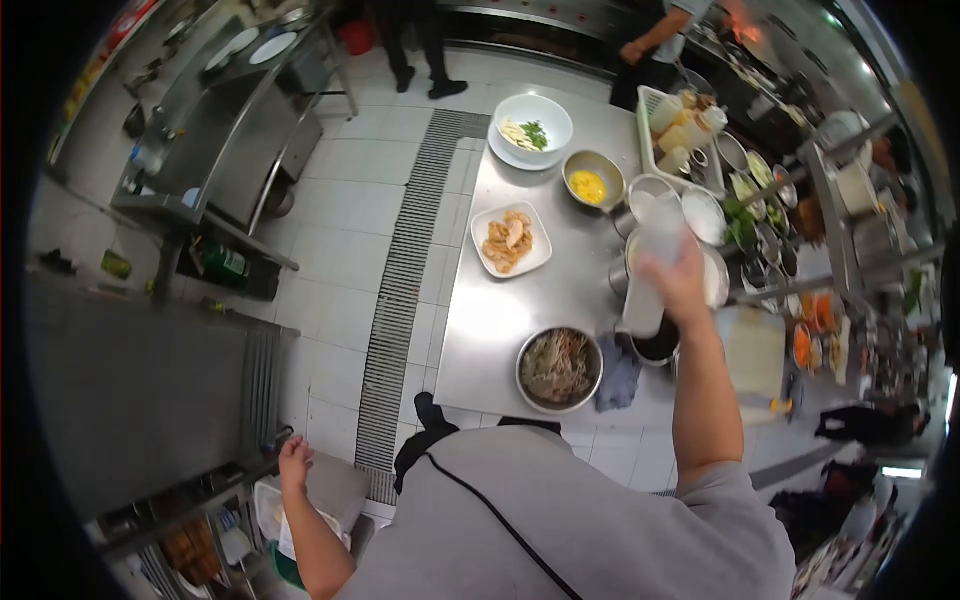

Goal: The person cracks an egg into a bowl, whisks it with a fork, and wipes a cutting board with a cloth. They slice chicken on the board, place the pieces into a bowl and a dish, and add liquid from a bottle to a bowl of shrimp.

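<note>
My right hand (680,280) is blurred over the right part of the steel table (480,350), closed around a pale, whitish container (648,290). My left hand (295,462) hangs low at the left, near a steel counter's edge, with its fingers curled; whether it holds anything is too small to tell. On the table stand a steel bowl of shredded food (560,370), a square white plate of browned pieces (511,240), a metal bowl with yellow contents (593,183) and a white bowl with greens and pale slices (532,124).
A crate of squeeze bottles (650,105) stands at the table's far right. Nearby are a blue-grey cloth (618,375), a dark-filled pot (658,348) and a cutting board (755,350). One person (412,40) stands beyond the table, another (660,45) near the stove.
</note>
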Action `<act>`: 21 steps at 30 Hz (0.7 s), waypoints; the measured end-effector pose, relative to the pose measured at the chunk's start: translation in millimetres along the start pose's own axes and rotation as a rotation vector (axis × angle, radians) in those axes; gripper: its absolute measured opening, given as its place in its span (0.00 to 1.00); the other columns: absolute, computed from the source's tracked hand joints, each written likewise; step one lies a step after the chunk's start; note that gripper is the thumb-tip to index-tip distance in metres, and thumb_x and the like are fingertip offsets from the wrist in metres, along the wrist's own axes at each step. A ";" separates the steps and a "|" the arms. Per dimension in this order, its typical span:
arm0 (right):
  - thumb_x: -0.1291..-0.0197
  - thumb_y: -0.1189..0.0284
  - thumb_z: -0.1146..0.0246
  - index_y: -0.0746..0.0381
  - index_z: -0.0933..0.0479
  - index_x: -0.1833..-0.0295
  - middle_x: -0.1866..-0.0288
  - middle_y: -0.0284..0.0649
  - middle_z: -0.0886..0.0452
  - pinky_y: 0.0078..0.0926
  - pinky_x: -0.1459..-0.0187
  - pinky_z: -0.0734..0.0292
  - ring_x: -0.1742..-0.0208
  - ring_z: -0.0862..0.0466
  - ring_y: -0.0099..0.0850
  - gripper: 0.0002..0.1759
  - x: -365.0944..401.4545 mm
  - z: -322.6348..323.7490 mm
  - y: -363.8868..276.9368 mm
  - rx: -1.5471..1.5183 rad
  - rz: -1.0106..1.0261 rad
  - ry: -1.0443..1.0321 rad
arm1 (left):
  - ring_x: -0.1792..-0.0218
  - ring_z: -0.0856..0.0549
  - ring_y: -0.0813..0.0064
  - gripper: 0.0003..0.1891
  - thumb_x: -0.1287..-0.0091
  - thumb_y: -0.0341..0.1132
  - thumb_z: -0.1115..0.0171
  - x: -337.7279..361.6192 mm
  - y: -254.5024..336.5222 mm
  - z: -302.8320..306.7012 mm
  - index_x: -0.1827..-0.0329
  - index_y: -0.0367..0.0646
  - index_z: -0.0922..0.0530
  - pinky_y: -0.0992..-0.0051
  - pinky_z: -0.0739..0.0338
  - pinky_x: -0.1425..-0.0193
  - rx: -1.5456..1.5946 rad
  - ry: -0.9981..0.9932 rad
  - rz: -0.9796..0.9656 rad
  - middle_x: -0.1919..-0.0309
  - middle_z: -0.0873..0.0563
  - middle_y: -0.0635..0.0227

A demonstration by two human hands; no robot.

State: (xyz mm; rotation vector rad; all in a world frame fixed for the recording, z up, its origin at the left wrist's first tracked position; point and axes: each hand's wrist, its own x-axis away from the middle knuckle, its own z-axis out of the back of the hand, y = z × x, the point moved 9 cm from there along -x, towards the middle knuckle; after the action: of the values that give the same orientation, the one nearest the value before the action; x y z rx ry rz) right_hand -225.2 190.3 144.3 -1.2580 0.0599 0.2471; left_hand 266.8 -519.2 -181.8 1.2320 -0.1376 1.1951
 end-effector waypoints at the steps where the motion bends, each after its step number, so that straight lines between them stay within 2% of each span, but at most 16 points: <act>1: 0.44 0.65 0.19 0.69 0.29 0.24 0.33 0.45 0.18 0.40 0.28 0.26 0.34 0.17 0.39 0.45 36.3 -22.8 26.0 0.303 -0.193 -0.135 | 0.56 0.14 0.77 0.20 0.25 0.40 0.32 -20.2 9.5 11.8 0.33 0.45 0.20 0.73 0.21 0.57 0.018 -0.039 -0.028 0.51 0.13 0.73; 2: 0.48 0.57 0.17 0.69 0.30 0.22 0.31 0.54 0.17 0.41 0.27 0.26 0.31 0.17 0.47 0.52 66.1 -52.4 24.9 0.409 -0.248 -0.377 | 0.56 0.14 0.79 0.19 0.24 0.39 0.33 -40.8 16.8 26.1 0.33 0.45 0.20 0.74 0.21 0.57 0.039 -0.075 -0.055 0.51 0.13 0.74; 3: 0.49 0.51 0.18 0.65 0.30 0.21 0.32 0.60 0.16 0.42 0.29 0.24 0.31 0.16 0.53 0.54 100.8 -69.7 36.7 0.594 -0.358 -0.611 | 0.56 0.15 0.80 0.19 0.24 0.37 0.33 -58.4 29.1 50.4 0.33 0.45 0.20 0.75 0.22 0.58 0.031 -0.047 -0.112 0.52 0.13 0.74; 4: 0.50 0.48 0.19 0.61 0.29 0.20 0.35 0.62 0.15 0.44 0.30 0.22 0.34 0.16 0.57 0.54 131.5 -77.7 45.6 0.767 -0.421 -0.788 | 0.56 0.15 0.81 0.18 0.24 0.36 0.33 -80.0 41.9 76.6 0.33 0.46 0.20 0.77 0.23 0.59 0.028 -0.017 -0.170 0.52 0.13 0.75; 5: 0.50 0.48 0.19 0.59 0.27 0.22 0.36 0.57 0.14 0.45 0.32 0.21 0.35 0.15 0.55 0.52 160.0 -74.3 62.2 0.931 -0.512 -0.860 | 0.56 0.16 0.82 0.18 0.24 0.36 0.32 -117.0 45.9 113.7 0.33 0.47 0.20 0.78 0.23 0.59 0.057 -0.015 -0.257 0.52 0.14 0.76; 6: 0.49 0.48 0.19 0.58 0.23 0.25 0.39 0.53 0.12 0.46 0.35 0.19 0.36 0.13 0.53 0.48 173.5 -76.5 46.2 1.068 -0.640 -0.952 | 0.56 0.16 0.83 0.18 0.24 0.37 0.31 -129.2 72.6 146.7 0.34 0.48 0.20 0.77 0.23 0.58 0.049 0.033 -0.334 0.52 0.14 0.76; 7: 0.49 0.48 0.19 0.58 0.23 0.25 0.39 0.53 0.12 0.46 0.35 0.19 0.36 0.13 0.53 0.48 179.9 -73.9 46.3 1.069 -0.660 -0.936 | 0.54 0.16 0.82 0.18 0.23 0.38 0.31 -137.1 104.2 180.9 0.33 0.48 0.20 0.77 0.22 0.57 0.017 0.126 -0.423 0.49 0.13 0.75; 8: 0.48 0.48 0.20 0.57 0.22 0.27 0.40 0.52 0.11 0.46 0.36 0.19 0.37 0.13 0.52 0.45 185.3 -64.9 52.0 1.146 -0.644 -0.930 | 0.48 0.16 0.78 0.19 0.22 0.37 0.32 -158.3 130.2 224.7 0.31 0.46 0.21 0.76 0.21 0.49 -0.028 0.217 -0.508 0.44 0.13 0.71; 9: 0.48 0.48 0.20 0.55 0.21 0.29 0.41 0.50 0.11 0.47 0.37 0.18 0.38 0.13 0.51 0.43 188.3 -58.6 52.5 1.224 -0.627 -0.925 | 0.40 0.17 0.73 0.21 0.21 0.37 0.33 -172.3 164.7 267.5 0.29 0.42 0.22 0.73 0.21 0.39 -0.170 0.346 -0.708 0.38 0.15 0.66; 10: 0.46 0.49 0.20 0.55 0.20 0.30 0.41 0.49 0.11 0.47 0.37 0.18 0.38 0.13 0.51 0.40 184.2 -53.6 44.1 1.249 -0.658 -0.874 | 0.35 0.18 0.70 0.22 0.21 0.37 0.33 -167.5 199.6 300.2 0.28 0.39 0.23 0.70 0.24 0.30 -0.140 0.481 -0.733 0.35 0.16 0.62; 12: 0.46 0.49 0.20 0.54 0.20 0.30 0.40 0.49 0.11 0.47 0.37 0.18 0.37 0.13 0.51 0.40 179.8 -49.2 27.1 1.228 -0.673 -0.830 | 0.33 0.18 0.68 0.26 0.21 0.38 0.32 -169.0 255.2 370.8 0.25 0.37 0.25 0.68 0.24 0.28 -0.177 0.696 -0.838 0.32 0.17 0.56; 15: 0.45 0.49 0.21 0.54 0.22 0.28 0.39 0.48 0.11 0.47 0.37 0.18 0.36 0.13 0.50 0.41 184.5 -47.6 15.3 1.244 -0.703 -0.791 | 0.34 0.16 0.62 0.31 0.23 0.41 0.30 -121.3 342.6 419.7 0.23 0.34 0.28 0.66 0.21 0.30 -0.192 0.973 -0.941 0.32 0.18 0.49; 21: 0.45 0.50 0.20 0.52 0.26 0.23 0.36 0.50 0.13 0.48 0.35 0.19 0.35 0.14 0.52 0.46 215.1 -33.7 29.5 1.125 -0.739 -0.706 | 0.36 0.13 0.59 0.37 0.24 0.43 0.28 -94.6 443.5 474.7 0.21 0.31 0.31 0.66 0.19 0.33 -0.145 1.032 -0.991 0.34 0.16 0.46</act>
State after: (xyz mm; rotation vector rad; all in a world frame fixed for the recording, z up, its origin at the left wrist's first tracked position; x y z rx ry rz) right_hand -19.5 199.5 67.6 0.0216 -0.7663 -0.0233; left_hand 125.6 -1007.5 233.7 0.3084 1.0188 0.7580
